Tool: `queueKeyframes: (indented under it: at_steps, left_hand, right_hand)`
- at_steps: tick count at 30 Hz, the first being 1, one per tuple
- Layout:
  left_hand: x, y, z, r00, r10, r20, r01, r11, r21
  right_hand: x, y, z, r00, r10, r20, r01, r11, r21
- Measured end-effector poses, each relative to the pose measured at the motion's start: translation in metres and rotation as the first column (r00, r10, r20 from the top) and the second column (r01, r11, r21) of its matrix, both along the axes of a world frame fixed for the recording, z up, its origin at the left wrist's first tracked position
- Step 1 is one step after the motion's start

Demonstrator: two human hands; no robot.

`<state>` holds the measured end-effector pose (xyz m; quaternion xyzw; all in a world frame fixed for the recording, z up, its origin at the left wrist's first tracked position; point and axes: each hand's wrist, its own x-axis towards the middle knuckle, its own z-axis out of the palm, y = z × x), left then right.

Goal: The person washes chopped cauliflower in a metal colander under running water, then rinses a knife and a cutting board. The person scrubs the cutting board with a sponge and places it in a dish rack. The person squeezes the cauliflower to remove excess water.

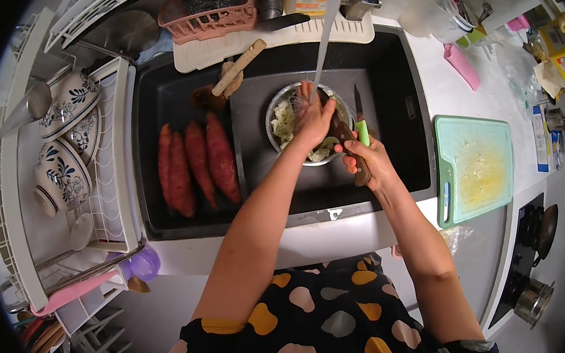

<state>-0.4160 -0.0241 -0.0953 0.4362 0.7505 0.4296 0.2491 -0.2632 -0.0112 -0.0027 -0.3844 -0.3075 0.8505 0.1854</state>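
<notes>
My right hand [373, 161] grips the brown wooden handle of a knife [354, 161]. A small knife with a bright green handle [362, 133] rises from the same hand, its narrow blade pointing away from me. Under the running water [324, 43], my left hand [314, 120] is stretched out beside the wooden-handled knife's dark blade, fingers extended. Whether the palm touches the blade cannot be told. Below both hands stands a round metal bowl [271, 132] holding pale cut vegetable pieces [283, 119], partly hidden by the left hand.
Several red-skinned sweet potatoes [199, 157] lie in the dark sink [273, 188], left side. A wooden-handled brush [240, 67] rests on the divider. Patterned bowls [62, 171] fill the left dish rack [123, 157]. A green cutting board [480, 166] lies on the right counter [433, 83].
</notes>
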Motion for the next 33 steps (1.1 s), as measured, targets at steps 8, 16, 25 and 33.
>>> queueKeyframes:
  at_steps: [8,16,25,33]
  left_hand:
    - [-0.037,0.012,-0.025,0.972,0.116,-0.204,-0.150,0.976,-0.157]
    - [-0.050,0.000,-0.020,0.866,0.307,-0.394,-0.389,0.909,-0.147]
    - [0.022,-0.030,0.012,0.978,-0.042,-0.203,0.011,0.988,-0.152]
    - [0.010,-0.029,0.014,0.978,0.077,-0.196,-0.057,0.992,0.109]
  right_hand:
    - [0.020,-0.002,0.013,0.997,0.061,0.055,-0.062,0.998,0.005]
    - [0.020,0.018,-0.011,0.999,-0.007,0.044,0.008,1.000,-0.019]
    - [0.004,0.024,-0.026,0.998,0.055,0.025,-0.053,0.997,-0.064]
    - [-0.002,0.020,-0.018,0.996,0.072,0.048,-0.070,0.996,-0.048]
